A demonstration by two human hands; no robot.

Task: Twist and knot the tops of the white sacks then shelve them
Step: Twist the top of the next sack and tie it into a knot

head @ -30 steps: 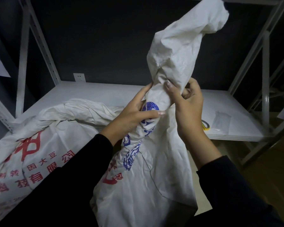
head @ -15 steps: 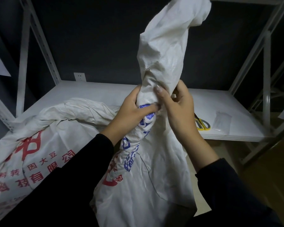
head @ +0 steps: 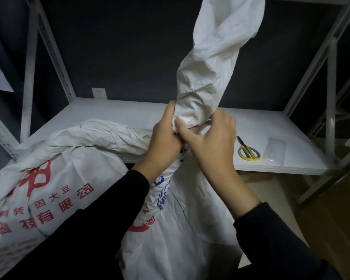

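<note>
Sack [head: 178,235] at frame centre, its twisted top [head: 210,63] rising to the upper right; left hand [head: 166,138] and right hand [head: 212,138] both clench its neck before the shelf [head: 129,114].

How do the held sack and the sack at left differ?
The held sack stands upright, top twisted, gripped by left hand and right hand; the left sack lies slumped, top on the shelf. The held sack shows blue and red print; the left sack only red. Both are white.
</note>
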